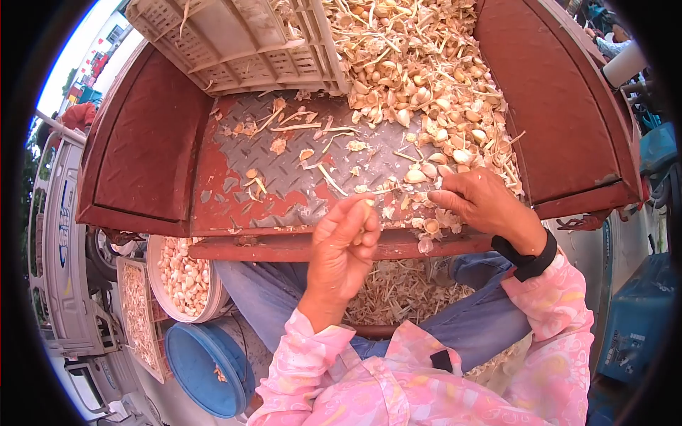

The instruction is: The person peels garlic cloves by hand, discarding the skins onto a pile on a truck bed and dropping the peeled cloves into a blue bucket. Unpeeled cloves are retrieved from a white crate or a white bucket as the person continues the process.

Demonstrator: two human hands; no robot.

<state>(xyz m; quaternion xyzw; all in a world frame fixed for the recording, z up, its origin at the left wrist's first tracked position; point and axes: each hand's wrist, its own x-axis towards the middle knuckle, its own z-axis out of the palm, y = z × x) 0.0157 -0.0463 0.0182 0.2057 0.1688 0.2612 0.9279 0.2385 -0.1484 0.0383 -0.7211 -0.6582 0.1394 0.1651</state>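
My left hand is closed, palm turned up, above the front edge of the cart bed. A pale garlic clove shows at its thumb and fingertips, and its curled fingers partly hide more pale pieces. My right hand is bent over the bed edge at the front of the garlic pile, its fingers drawn together. What its fingertips hold, if anything, is hidden. Loose cloves lie just beyond it, and papery garlic skins lie beneath it. A large pile of garlic cloves and stalks spreads behind.
A cream plastic crate lies tipped on the worn red metal bed. At left stand a white bucket of cloves, a crate of garlic bits and a blue bucket. Husks cover the ground between my legs.
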